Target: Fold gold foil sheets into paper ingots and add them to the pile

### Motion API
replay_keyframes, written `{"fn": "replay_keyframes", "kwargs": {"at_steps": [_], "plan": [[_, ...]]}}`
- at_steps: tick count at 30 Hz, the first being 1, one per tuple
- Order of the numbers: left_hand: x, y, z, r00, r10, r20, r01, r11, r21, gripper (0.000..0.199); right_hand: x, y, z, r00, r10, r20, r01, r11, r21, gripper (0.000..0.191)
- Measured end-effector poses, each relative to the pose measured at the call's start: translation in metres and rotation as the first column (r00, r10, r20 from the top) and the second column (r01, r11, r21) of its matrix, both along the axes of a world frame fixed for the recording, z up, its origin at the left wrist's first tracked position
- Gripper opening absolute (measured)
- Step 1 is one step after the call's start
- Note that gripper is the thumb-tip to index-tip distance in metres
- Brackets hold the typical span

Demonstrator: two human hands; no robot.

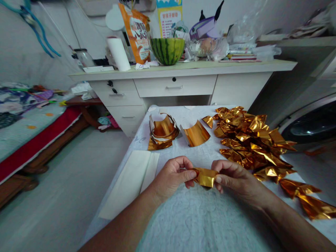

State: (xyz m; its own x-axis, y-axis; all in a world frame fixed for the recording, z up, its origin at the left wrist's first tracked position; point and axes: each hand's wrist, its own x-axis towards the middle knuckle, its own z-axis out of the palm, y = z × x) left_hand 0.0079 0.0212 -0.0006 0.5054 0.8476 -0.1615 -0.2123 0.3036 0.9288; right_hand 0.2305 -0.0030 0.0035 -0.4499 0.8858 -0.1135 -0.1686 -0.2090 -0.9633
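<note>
Gold foil point(206, 178) in a short folded band is pinched at both ends: the left grip point(177, 173) closes thumb and fingers on its nine o'clock end, the right grip point(233, 176) on its three o'clock end. Whether it touches the desk point(191, 217) below cannot be told. With the band as the dial's centre, the pile point(244, 136) lies at two o'clock, the curled stack point(164, 127) at ten, a loose sheet point(196, 134) towards eleven, and the paper point(126, 182) at nine.

Uneven pulling could tear the thin band or skew its folds; a slackened pinch would probably let it spring open. Between three and four, the outlying pieces point(315, 206) rest near the right forearm, so an outward elbow swing might crush them or sweep them off.
</note>
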Motion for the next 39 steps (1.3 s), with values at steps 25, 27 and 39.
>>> {"fn": "replay_keyframes", "kwargs": {"at_steps": [25, 27, 39], "plan": [[-0.004, -0.005, -0.002, 0.816, 0.324, -0.478, 0.257, 0.538, 0.803, 0.020, 0.005, 0.000, 0.000, 0.904, -0.259, 0.340, 0.132, 0.925, 0.356, 0.016], [-0.004, -0.005, -0.001, 0.815, 0.323, -0.482, 0.263, 0.534, 0.803, 0.020, 0.006, 0.000, 0.000, 0.877, -0.263, 0.401, 0.088, 0.910, 0.405, 0.013], [-0.002, -0.005, 0.000, 0.824, 0.437, -0.359, -0.004, 0.639, 0.769, 0.055, 0.022, 0.005, 0.014, 0.646, -0.567, 0.511, 0.056, 0.703, 0.709, 0.014]]}}
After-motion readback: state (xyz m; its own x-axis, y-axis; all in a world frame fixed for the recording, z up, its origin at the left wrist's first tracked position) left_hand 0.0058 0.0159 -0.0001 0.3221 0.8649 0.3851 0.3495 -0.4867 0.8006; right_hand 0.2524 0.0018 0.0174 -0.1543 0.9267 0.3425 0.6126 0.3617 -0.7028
